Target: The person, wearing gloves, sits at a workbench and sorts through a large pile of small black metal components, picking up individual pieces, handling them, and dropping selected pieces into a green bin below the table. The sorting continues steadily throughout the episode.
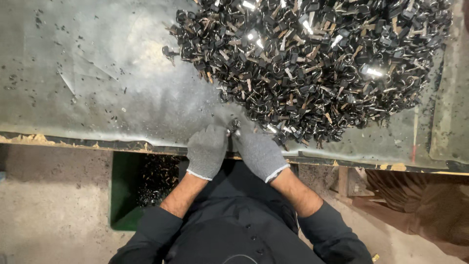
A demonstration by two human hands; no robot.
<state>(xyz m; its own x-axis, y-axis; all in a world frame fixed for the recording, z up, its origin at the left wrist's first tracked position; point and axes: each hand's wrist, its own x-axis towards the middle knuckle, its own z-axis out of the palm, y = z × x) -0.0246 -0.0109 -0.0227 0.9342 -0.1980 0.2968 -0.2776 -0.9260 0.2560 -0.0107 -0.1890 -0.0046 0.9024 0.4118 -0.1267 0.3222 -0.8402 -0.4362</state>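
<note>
Head view, looking straight down: a green bin (pixel 122 190) stands on the floor under the table's near edge, at the person's left, and dark small pieces like those on the table lie heaped inside it. Above it runs a worn grey table (pixel 97 78), its surface scratched and flecked with dark specks, its front edge chipped. A large pile of black-headed keys on metal rings (pixel 312 63) covers the right half of the table, spreading from the far edge down almost to the hands. One single key (pixel 169 52) lies apart just left of the pile. At the lower right, beyond the table edge, brown fabric or sacking (pixel 420 205) lies on the floor beside a wooden leg.

Both hands wear grey knit gloves and meet at the near table edge, just at the pile's lower tip. The left hand (pixel 207 150) and the right hand (pixel 259 154) are curled, fingertips pinched together on a small key and ring piece (pixel 233 126) held between them, just above the table surface. Dark sleeves cover the forearms' lower parts.
</note>
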